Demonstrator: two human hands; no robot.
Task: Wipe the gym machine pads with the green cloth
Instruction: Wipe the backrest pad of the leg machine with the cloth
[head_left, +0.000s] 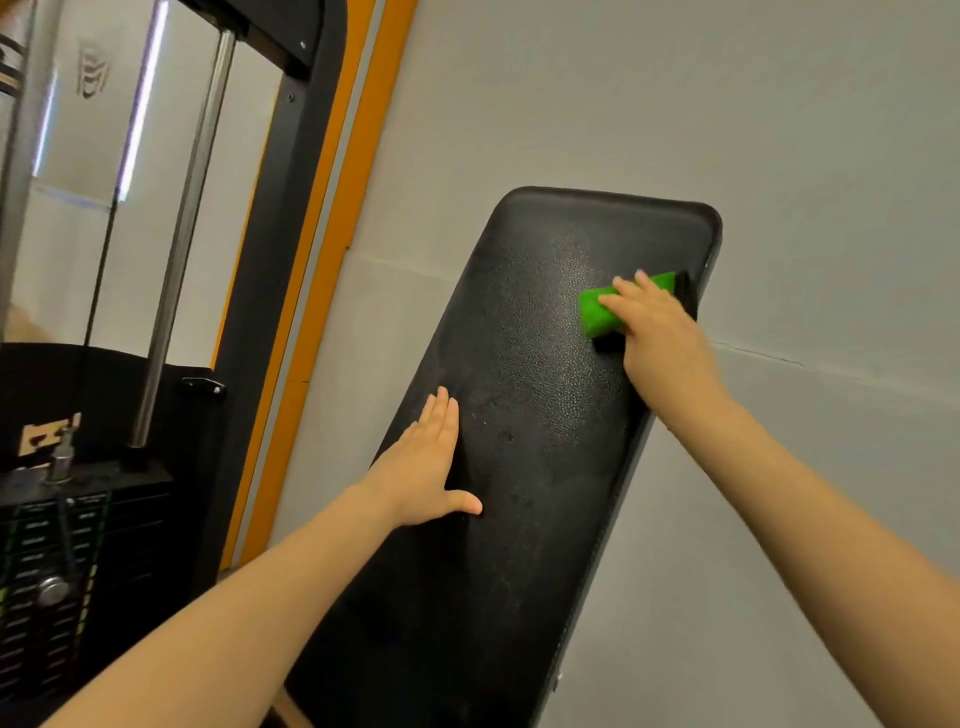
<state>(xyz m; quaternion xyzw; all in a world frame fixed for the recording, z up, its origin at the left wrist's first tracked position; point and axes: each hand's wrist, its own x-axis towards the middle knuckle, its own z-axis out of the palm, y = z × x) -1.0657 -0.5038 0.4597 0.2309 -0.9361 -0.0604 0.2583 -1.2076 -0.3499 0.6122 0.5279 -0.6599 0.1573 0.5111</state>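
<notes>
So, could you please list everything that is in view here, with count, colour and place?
pad: one, black, long and tilted, centre of the view, in front of the wall
green cloth: one, bright green, folded, on the pad's upper right part under the right hand
wall: one, pale grey, behind the pad
frame strip: one, orange, running along the wall's left edge
guide rod: one, silver, upright at left
weight stack: one, black, lower left
left hand: one, fingers straight, flat on the pad's left edge
right hand: one, presses the green cloth against the pad
</notes>
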